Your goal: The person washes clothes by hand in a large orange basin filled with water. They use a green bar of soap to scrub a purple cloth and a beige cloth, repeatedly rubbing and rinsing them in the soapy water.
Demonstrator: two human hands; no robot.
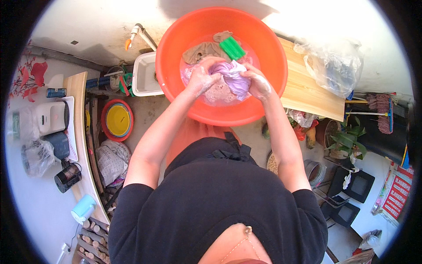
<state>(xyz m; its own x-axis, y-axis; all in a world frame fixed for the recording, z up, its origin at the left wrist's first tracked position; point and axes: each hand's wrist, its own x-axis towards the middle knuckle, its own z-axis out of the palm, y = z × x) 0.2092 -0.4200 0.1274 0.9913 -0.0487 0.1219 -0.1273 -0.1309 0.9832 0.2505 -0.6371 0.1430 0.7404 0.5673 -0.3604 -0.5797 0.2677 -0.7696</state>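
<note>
Before me stands a large orange plastic basin (178, 36) with sudsy water (219, 94) in it. Both my hands grip a bunched lilac cloth (235, 82) just over the suds. My left hand (202, 77) holds its left end, and my right hand (258, 82) pinches the right side; foam clings to the skin of both. Behind the cloth, a brown wet cloth (202, 52) lies partly in the water. Beside it, a bright green block, perhaps a scrubbing brush or soap (232, 48), rests against the brown fabric.
Left of the basin is a white sink (141, 74) under a tap (133, 34). A wooden board (310, 82) bearing a plastic bag (336, 62) extends right. Stacked basins (118, 119) sit on the floor at left, near a side table (79, 132). A potted plant (349, 137) stands at right.
</note>
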